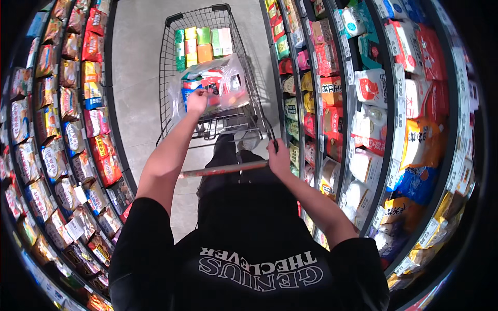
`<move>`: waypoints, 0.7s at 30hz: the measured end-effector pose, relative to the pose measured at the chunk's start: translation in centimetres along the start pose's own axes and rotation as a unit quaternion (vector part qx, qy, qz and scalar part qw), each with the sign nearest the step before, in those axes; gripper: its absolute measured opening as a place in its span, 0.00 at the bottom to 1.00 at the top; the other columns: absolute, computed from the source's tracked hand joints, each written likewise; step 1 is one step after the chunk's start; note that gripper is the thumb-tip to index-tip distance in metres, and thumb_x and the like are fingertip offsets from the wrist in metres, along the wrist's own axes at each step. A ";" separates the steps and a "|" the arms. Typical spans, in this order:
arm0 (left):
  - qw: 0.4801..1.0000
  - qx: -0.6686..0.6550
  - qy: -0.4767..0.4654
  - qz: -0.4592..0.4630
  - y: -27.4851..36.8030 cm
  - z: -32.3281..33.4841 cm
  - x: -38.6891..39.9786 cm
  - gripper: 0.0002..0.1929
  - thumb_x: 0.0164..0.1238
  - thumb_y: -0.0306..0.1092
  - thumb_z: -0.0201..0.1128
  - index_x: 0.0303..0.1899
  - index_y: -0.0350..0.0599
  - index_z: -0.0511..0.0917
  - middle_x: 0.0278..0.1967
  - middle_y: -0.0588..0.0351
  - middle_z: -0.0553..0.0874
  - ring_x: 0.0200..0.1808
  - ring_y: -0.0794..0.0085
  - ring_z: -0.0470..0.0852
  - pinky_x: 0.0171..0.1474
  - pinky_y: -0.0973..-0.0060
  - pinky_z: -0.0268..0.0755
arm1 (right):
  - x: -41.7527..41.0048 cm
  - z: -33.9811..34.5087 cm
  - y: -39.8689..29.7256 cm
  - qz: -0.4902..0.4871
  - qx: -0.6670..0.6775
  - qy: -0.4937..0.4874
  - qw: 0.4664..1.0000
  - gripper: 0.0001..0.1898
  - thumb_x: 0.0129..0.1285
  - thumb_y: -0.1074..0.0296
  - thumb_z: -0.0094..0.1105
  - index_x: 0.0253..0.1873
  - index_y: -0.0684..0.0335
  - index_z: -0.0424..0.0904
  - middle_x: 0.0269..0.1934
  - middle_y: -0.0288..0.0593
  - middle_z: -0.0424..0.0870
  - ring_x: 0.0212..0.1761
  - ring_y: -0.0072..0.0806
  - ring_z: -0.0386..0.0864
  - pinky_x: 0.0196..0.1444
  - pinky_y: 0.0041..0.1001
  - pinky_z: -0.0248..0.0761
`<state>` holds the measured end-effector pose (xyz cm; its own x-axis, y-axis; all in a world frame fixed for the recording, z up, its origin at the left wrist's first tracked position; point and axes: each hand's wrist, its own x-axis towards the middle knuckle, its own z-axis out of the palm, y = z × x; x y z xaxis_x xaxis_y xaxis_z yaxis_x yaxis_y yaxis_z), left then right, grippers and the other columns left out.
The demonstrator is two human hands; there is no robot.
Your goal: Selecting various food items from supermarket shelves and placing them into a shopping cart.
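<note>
A black wire shopping cart (162,74) stands before me in the aisle. My right hand (279,156) is closed around the right end of the cart's handle (221,170), where it meets the side frame. Reaching into the basket, my left hand (197,102) is over a clear plastic bag (236,95) full of colourful packets. Its fingers are bent close to a red and black packet (212,85); whether they grip anything is unclear. Behind the bag, several boxes stand in the cart, among them a green one (203,35) and an orange one (204,53).
Shelves of bagged snacks (54,159) line the left side. On the right, shelves hold packaged sugar and other bagged goods (369,87), with price tags (399,97) along their edges. Grey tile floor (134,58) runs between them, and the cart is nearer the right shelves.
</note>
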<state>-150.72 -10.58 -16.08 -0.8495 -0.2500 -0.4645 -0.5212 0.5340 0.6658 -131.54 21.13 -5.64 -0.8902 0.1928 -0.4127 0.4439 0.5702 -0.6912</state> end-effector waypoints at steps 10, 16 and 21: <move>0.978 0.176 -0.095 -0.063 -12.4 5.3 15.6 0.21 0.64 0.38 0.60 0.55 0.37 0.85 0.52 0.36 0.89 0.56 0.46 0.87 0.62 0.57 0.78 | -0.7 1.2 -3.7 0.072 -0.006 -0.013 0.997 0.08 0.74 0.69 0.53 0.41 0.66 0.78 0.27 0.52 0.82 0.28 0.45 0.83 0.32 0.38 0.72; 0.983 0.006 -0.061 -0.174 -16.3 8.5 18.6 0.24 0.58 0.47 0.77 0.45 0.33 0.88 0.40 0.36 0.91 0.44 0.51 0.92 0.45 0.60 0.84 | -0.3 2.2 -5.3 0.045 0.012 -0.001 0.999 0.06 0.74 0.70 0.54 0.42 0.64 0.79 0.29 0.50 0.83 0.28 0.43 0.83 0.33 0.36 0.73; 0.970 0.027 -0.074 -0.229 -14.9 6.9 17.6 0.27 0.60 0.54 0.75 0.45 0.34 0.88 0.41 0.41 0.92 0.43 0.51 0.92 0.48 0.58 0.82 | -0.2 3.0 -5.9 0.040 0.034 0.004 0.999 0.06 0.73 0.71 0.54 0.43 0.63 0.79 0.30 0.49 0.84 0.30 0.43 0.84 0.35 0.35 0.75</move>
<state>-157.36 -17.37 -38.22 -0.5064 -0.3547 -0.7860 -0.8332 0.4359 0.3401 -133.70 15.30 -3.30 -0.8519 0.2425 -0.4641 0.5199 0.4969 -0.6948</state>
